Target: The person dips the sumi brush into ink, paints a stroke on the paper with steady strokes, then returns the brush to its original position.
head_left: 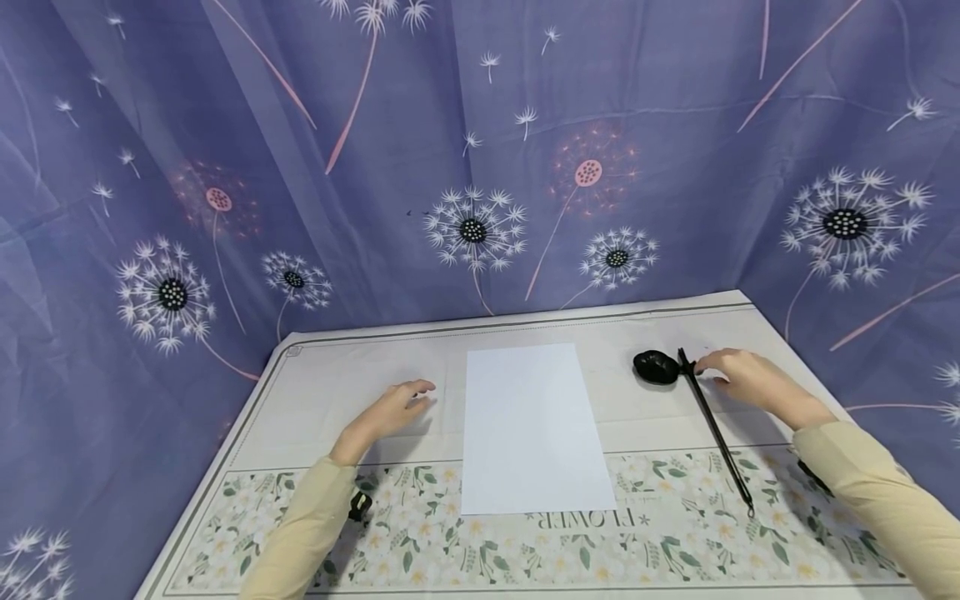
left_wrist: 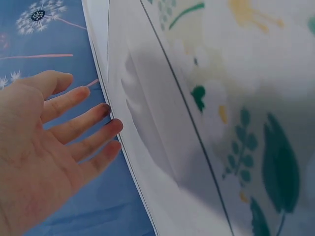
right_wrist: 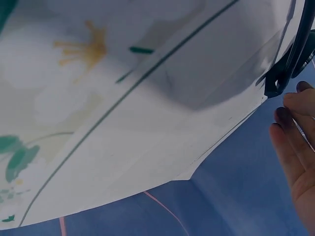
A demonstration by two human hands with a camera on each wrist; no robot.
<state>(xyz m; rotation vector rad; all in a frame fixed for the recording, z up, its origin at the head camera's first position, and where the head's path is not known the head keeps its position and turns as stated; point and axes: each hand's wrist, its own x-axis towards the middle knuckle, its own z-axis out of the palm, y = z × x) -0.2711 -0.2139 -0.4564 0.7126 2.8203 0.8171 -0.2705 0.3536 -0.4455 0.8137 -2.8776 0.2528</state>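
Note:
A long black brush [head_left: 716, 425] with a small loop at its lower end lies slanted on the right of the table. Beside its upper end sits a shiny black oval dish [head_left: 656, 367]. My right hand [head_left: 746, 379] reaches in from the right, its fingertips close to the brush's upper end. In the right wrist view, dark stains mark its fingertips [right_wrist: 284, 115], near the dark brush shaft [right_wrist: 298, 44]. To the left of a white paper sheet [head_left: 532, 433], my left hand [head_left: 390, 408] hovers with relaxed, spread fingers, holding nothing.
A white tablecloth [head_left: 360, 358] with a floral band [head_left: 412, 542] along the near side covers the table. Purple dandelion-print curtains [head_left: 375, 208] enclose the back and both sides. A small black object [head_left: 360, 505] shows beside the left sleeve.

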